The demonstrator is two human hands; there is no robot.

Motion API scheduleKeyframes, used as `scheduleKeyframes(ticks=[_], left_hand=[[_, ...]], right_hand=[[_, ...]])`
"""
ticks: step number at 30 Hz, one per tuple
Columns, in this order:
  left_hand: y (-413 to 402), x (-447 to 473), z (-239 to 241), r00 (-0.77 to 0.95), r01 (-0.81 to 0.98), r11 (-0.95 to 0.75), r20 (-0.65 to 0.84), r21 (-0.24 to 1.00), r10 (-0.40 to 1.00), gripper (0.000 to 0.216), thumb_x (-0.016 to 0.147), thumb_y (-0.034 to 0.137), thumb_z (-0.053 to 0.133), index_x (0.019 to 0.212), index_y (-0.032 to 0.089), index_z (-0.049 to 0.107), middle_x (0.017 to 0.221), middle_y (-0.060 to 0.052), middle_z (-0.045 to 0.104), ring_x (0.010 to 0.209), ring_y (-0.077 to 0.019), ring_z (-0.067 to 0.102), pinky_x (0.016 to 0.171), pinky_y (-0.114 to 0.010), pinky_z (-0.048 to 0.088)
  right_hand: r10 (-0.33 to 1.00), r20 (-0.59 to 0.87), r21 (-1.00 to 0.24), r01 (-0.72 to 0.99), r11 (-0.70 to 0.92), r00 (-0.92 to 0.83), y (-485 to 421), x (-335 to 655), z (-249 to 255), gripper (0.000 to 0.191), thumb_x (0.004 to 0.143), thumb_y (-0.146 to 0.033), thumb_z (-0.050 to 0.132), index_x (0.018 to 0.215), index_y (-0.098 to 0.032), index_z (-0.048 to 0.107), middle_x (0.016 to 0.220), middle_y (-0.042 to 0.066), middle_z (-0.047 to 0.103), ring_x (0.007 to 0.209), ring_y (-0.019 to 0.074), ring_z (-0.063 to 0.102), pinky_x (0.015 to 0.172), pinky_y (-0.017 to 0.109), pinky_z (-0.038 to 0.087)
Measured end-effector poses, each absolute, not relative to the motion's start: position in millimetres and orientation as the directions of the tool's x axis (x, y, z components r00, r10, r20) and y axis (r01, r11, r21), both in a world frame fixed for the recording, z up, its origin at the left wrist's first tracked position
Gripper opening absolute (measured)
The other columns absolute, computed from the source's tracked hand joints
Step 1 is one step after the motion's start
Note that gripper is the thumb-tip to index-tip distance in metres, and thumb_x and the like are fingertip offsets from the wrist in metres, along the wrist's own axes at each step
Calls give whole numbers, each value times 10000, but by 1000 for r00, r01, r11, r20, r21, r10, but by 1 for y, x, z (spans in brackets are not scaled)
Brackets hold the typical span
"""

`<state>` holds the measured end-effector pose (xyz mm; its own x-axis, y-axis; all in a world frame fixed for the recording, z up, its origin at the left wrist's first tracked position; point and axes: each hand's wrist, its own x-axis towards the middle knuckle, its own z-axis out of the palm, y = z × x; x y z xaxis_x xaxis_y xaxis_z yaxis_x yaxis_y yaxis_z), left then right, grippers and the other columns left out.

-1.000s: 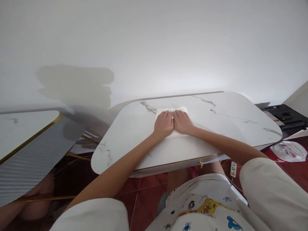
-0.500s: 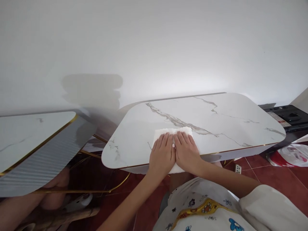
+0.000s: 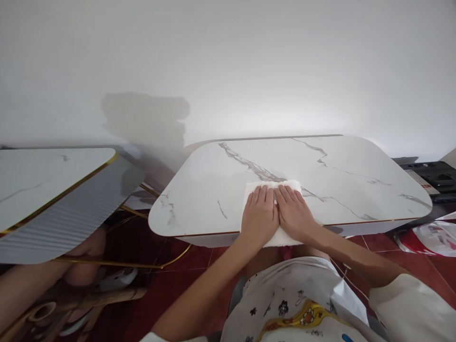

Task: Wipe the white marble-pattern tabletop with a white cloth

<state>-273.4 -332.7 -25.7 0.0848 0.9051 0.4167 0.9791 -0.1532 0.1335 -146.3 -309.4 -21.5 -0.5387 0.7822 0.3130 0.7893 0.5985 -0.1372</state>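
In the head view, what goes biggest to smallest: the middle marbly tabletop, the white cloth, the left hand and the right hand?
1. Middle marble-patterned tabletop, largest by far.
2. White cloth, going by its outline; the hands cover part.
3. Left hand and right hand: too alike to rank.

A gold-trimmed table (image 3: 46, 178) stands left, a black object (image 3: 440, 176) far right

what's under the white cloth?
Marble-patterned tabletop; a grey vein passes beneath the cloth, which overhangs the near edge. Any marks on the covered patch can't be seen.
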Motion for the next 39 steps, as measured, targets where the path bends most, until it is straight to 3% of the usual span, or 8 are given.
scheduleKeyframes(ticks=[5, 13, 20, 25, 39], left_hand=[[-287, -291, -21, 116, 964, -198, 395, 175, 912, 383, 928, 211, 365, 1242, 127, 567, 1350, -151, 587, 1301, -283, 504, 1134, -458, 385], [-170, -316, -9, 59, 947, -166, 357, 276, 932, 335, 894, 114, 342, 1071, 165, 622, 1193, -118, 659, 1188, -250, 565, 1053, -399, 442], [-98, -330, -6, -29, 951, -84, 356, 297, 934, 353, 887, 106, 367, 1112, 162, 633, 1236, -123, 663, 1221, -257, 561, 1071, -394, 425], [-66, -338, -7, -77, 945, -49, 366, 323, 928, 365, 884, 114, 375, 1129, 179, 639, 1263, -106, 659, 1220, -255, 565, 1058, -392, 435], [-24, -316, -12, -59, 975, -28, 374, 223, 926, 359, 907, 148, 351, 1105, 126, 650, 1209, -158, 666, 1185, -304, 560, 1026, -437, 420]], right_hand=[[783, 232, -168, 769, 617, -577, -262, -157, -12, 499, 973, -178, 299, 1428, -34, 446, 1486, 196, 477, 1381, 314, 398, 1118, 473, 320], [779, 247, -231, 746, 625, -576, -140, -185, -11, 410, 967, -146, 297, 1293, -88, 539, 1376, 170, 567, 1299, 272, 465, 1070, 429, 355], [844, 122, -220, 815, 536, -522, -66, -215, 2, 362, 971, -145, 313, 1195, -119, 597, 1309, 164, 616, 1256, 271, 518, 1031, 432, 376], [849, 206, -196, 829, 523, -487, -38, -227, -4, 369, 997, -180, 266, 1204, -134, 567, 1353, 157, 580, 1282, 268, 480, 1027, 417, 367], [855, 224, -198, 837, 510, -468, -1, -209, -10, 356, 1000, -182, 247, 1118, -165, 583, 1280, 129, 634, 1203, 275, 545, 997, 422, 406]])
